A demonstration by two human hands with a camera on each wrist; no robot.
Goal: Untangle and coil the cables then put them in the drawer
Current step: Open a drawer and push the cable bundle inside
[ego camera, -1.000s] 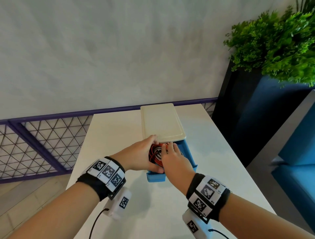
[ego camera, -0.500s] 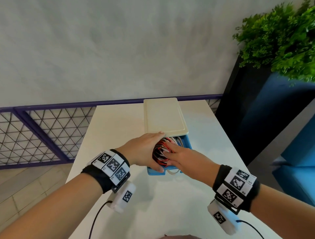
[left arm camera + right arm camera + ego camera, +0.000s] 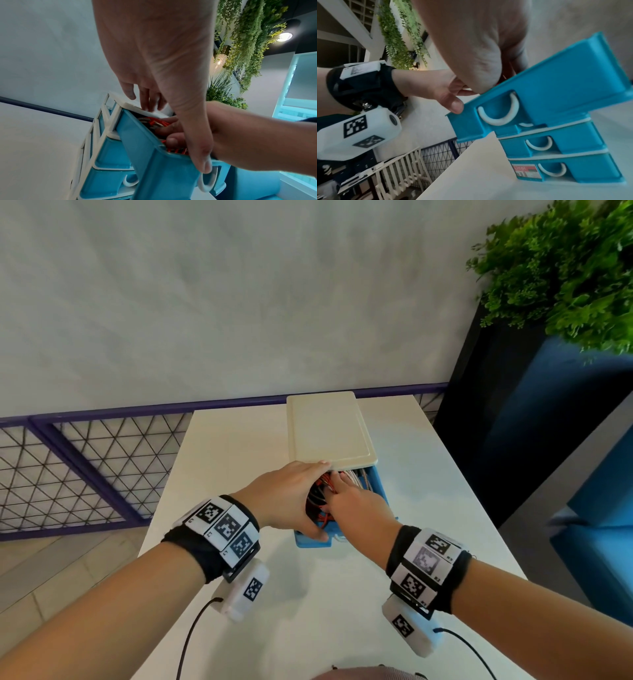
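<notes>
Over on the left side of the white bench (image 3: 239,621) you've got the left hand (image 3: 287,501), spread pretty wide across the corner of the drawer unit (image 3: 329,436). Fingers reach up to the near edge of its cream top, and the thumb (image 3: 200,159) hooks down over the front lip of the pulled-out top drawer (image 3: 378,491), right by its white handle (image 3: 498,115). So it spans the drawer and the unit more than it grabs anything.

Middle of the shot: the drawer is blue, sticking out toward the near side, and the cables (image 3: 318,498) are stuffed inside it. Mostly red/orange loops, with some pale and braided-looking ones (image 3: 352,475) toward the far right corner. They look like a loose bundle; can't tell how neatly they're coiled, since the hands cover most of it.

Just right of that, the right hand (image 3: 356,505) goes into the drawer from the near side, fingers fairly straight and lying on top of the cables. Whether any fingertip curls round a wire, I can't tell.

From the right wrist view there are more blue drawers (image 3: 556,146) stacked below, all closed, the lowest with a sticker on its front.

Far right, off the bench, a leafy green plant (image 3: 565,268) sits on a dark planter.
</notes>
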